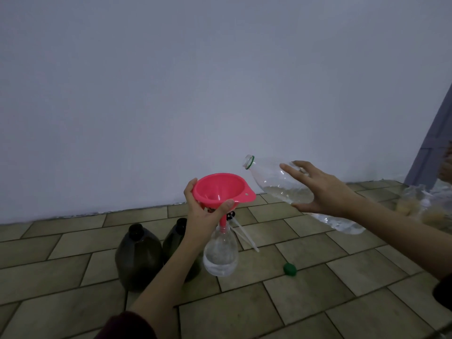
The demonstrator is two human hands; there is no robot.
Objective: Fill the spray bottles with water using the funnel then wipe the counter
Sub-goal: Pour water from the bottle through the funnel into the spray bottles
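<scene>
Holding the pink funnel [221,189] between thumb and fingers, the left hand [203,216] steadies it in a partly filled clear spray bottle [220,255]. Right hand [320,189] grips the tilted water bottle [281,184] just beyond. Two dark bottles [138,258] behind the left hand look unfilled; wiping remains.

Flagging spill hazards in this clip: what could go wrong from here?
The water bottle mouth sits beside the funnel rim, so a pour might miss. The small clear bottle looks steadied only through the funnel, gripped by the left hand; it could tip. The green cap could roll off.
</scene>
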